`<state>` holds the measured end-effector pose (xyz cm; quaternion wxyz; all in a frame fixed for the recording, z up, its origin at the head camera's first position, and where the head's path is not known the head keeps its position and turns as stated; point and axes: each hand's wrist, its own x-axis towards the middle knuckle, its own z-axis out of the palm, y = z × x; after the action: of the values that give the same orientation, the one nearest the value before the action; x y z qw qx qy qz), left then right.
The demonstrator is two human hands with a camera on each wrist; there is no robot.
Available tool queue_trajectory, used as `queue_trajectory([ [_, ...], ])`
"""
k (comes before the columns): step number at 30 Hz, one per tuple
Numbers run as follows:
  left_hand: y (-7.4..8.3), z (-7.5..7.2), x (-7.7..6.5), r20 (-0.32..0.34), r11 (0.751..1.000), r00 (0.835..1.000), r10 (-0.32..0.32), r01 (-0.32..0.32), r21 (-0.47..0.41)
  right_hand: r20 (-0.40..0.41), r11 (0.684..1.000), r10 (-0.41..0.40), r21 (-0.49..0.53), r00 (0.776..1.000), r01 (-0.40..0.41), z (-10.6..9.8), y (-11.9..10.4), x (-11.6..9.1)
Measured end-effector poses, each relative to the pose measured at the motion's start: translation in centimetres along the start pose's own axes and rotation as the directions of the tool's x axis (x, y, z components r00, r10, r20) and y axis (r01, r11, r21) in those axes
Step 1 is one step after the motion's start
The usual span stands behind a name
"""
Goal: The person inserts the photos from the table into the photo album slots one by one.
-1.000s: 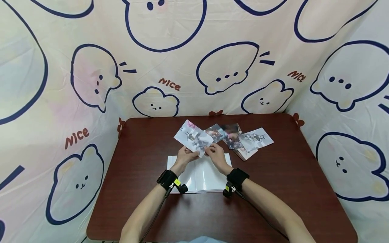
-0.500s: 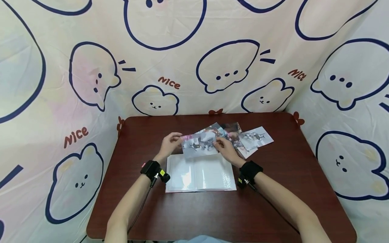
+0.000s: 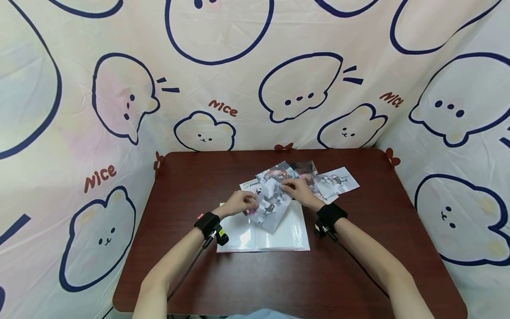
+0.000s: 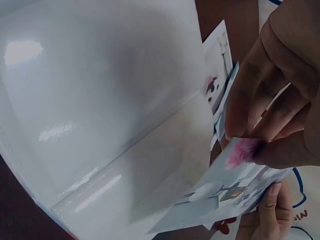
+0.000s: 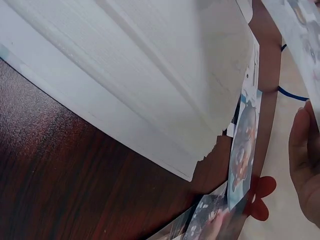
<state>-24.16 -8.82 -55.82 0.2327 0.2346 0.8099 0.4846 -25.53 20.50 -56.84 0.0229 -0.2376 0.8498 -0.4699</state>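
Note:
A photo (image 3: 272, 210) with grey figures and a pink patch is held tilted between both hands over an open photo album (image 3: 235, 239). My left hand (image 3: 241, 202) pinches its pink corner between thumb and fingers, close up in the left wrist view. At the opposite edge, my right hand (image 3: 300, 190) grips it, thumb on the printed face. Blank glossy pages of the album (image 4: 100, 95) fill much of the left wrist view. Only part of the right hand (image 5: 305, 160) and the held photo (image 5: 300, 45) shows in the right wrist view.
Beyond the album lie several loose photos, among them a blue-edged photo (image 3: 279, 172) and a pale photo (image 3: 336, 181) at the right. A white photo (image 3: 247, 185) peeks out behind the held one. The brown table (image 3: 179, 186) meets a cartoon-printed curtain (image 3: 247, 88).
The held photo has turned counterclockwise, its pink corner swinging to the lower left. My left hand moved off to the left, then came back and took that corner. The right hand shifted right.

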Motion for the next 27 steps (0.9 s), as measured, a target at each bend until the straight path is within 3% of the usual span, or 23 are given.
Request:
queue_trajectory([
  [5, -0.3, 0.7, -0.4, -0.017, 0.997, 1.0, -0.02, 0.019, -0.074, -0.019, 0.993, 0.11, 0.054, 0.994, -0.109, 0.3, -0.2, -0.3],
  [8, -0.4, 0.8, -0.5, -0.062, 0.985, 0.997, -0.049, 0.038, -0.166, -0.006, 0.96, 0.206, 0.195, 0.978, -0.201, 0.6, 0.7, -0.7],
  [10, -0.5, 0.9, -0.3, -0.101, 0.967, 0.993, -0.066, 0.039, -0.251, 0.041, 0.919, 0.194, 0.342, 0.98, -0.196, 0.8, 1.2, -1.5],
  [13, -0.5, 1.2, 0.1, -0.153, 0.928, 0.983, -0.099, 0.036, -0.37, 0.114, 0.844, 0.097, 0.517, 0.989, -0.142, 2.5, 7.1, -1.9],
  [14, -0.5, 1.2, 0.3, -0.167, 0.918, 0.98, -0.104, 0.03, -0.395, 0.147, 0.829, 0.096, 0.535, 0.985, -0.161, 2.8, 7.9, -2.0],
  [15, -0.6, 1.3, 0.5, -0.178, 0.911, 0.978, -0.106, 0.023, -0.412, 0.156, 0.824, 0.098, 0.541, 0.983, -0.168, 3.2, 8.4, -2.0],
  [17, -0.6, 1.6, 0.9, -0.193, 0.905, 0.976, -0.104, 0.012, -0.425, 0.149, 0.844, 0.153, 0.495, 0.977, -0.208, 3.8, 8.9, -1.8],
  [20, -0.8, 2.1, 1.3, -0.214, 0.932, 0.973, -0.082, -0.001, -0.363, 0.138, 0.855, 0.319, 0.385, 0.938, -0.348, 3.2, 3.0, -2.2],
  [22, -0.9, 2.5, 1.4, -0.235, 0.962, 0.969, -0.07, 0.004, -0.271, 0.135, 0.855, 0.36, 0.348, 0.923, -0.384, 2.7, 0.5, -2.3],
  [25, -0.9, 3.3, 1.3, -0.313, 0.997, 0.949, -0.042, 0.02, -0.075, 0.142, 0.84, 0.395, 0.344, 0.908, -0.419, 1.8, -1.4, -2.3],
  [27, -0.9, 3.9, 1.2, -0.367, 0.996, 0.93, 0.008, 0.025, 0.085, 0.131, 0.825, 0.41, 0.368, 0.903, -0.428, 1.2, -2.0, -2.1],
])
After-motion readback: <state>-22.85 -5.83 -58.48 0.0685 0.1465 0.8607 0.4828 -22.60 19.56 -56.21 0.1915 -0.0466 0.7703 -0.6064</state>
